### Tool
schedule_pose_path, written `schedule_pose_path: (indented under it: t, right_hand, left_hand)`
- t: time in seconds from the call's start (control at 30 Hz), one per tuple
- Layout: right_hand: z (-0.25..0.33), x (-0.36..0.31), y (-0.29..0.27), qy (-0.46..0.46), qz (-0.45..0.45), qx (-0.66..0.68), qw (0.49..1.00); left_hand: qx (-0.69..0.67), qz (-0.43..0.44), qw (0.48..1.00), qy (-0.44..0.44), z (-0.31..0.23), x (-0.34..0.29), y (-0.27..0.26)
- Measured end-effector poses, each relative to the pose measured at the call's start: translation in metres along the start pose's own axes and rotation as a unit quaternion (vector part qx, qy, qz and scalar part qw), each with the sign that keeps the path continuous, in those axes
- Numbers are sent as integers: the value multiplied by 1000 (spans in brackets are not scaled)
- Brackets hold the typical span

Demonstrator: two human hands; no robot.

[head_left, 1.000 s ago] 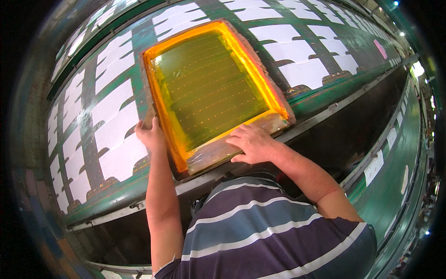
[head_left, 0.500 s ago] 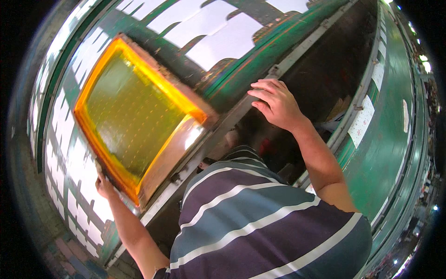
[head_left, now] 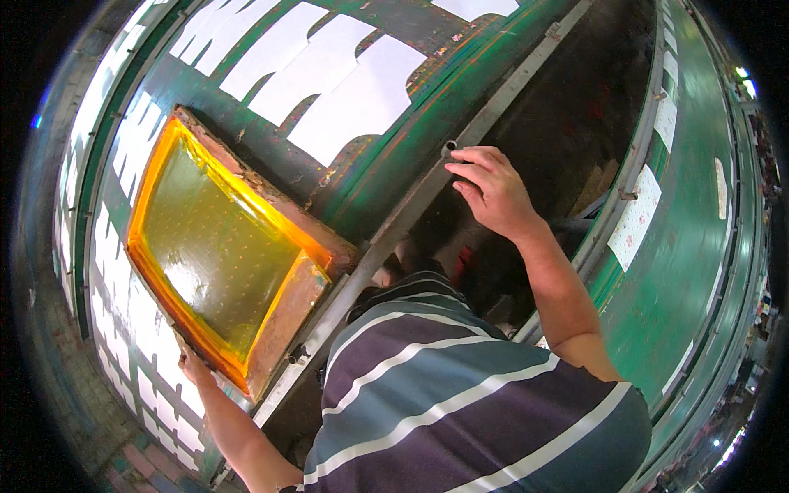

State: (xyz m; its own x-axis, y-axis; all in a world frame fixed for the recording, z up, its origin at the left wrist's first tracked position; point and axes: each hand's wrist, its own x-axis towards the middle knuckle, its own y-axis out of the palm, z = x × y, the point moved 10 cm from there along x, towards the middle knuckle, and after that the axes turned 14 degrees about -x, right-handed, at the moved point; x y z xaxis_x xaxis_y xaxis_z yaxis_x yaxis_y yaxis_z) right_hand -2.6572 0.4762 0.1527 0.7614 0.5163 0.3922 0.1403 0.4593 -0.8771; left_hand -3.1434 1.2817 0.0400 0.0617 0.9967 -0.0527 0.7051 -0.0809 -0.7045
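Where the long green-painted printing table (head_left: 386,156) ends on the person's side, a grey metal rail (head_left: 394,222) runs diagonally from upper right to lower left, and beyond it a dark open aisle (head_left: 575,123) separates this table from a second green table (head_left: 690,246) at the right; the aisle is the only free room, and the person's striped-shirted torso (head_left: 460,403) fills its lower part.

Item: rectangular wooden-framed printing screen with yellow-orange mesh (head_left: 218,246). Position: flat on the green table, its near short side just beside the grey rail, its long sides angled across the table.

Left hand (head_left: 196,366): at the lower left corner of the screen's frame, fingers curled about the frame's outer edge, gripping it; forearm rises from the lower edge of the view.

Right hand (head_left: 493,189): well apart from the screen, up the rail to the right, fingers half bent and spread, empty; fingertips touch or hover just over the rail near a small round fitting (head_left: 449,148); contact cannot be told.

Surroundings: rows of white cut fabric pieces (head_left: 345,90) laid on the table beyond the screen's far side and more (head_left: 164,386) along its left side, close to the frame all round. White spotted sheets (head_left: 634,218) lie on the second table. A brown box-like shape (head_left: 596,185) sits in the aisle behind the right wrist.
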Motion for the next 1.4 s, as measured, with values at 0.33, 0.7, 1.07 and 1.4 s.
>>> schedule_pose_path:
  t: [0.33,0.7,1.07,1.4]
  right_hand:
    - [155,67,115,-13,69,199,977]
    - [217,92,208,98,236,203,945]
    - [243,114,161,46,203,144,967]
    - [166,170,137,70,133,180,972]
  left_hand:
    - [-259,12,966,0,-1,-26,20]
    - [-262,-18,965,-16,3,-30,17]
    - [-286,10,958,-21,-8,-35,18]
    - [-446,113,878,133,-109,-77,59]
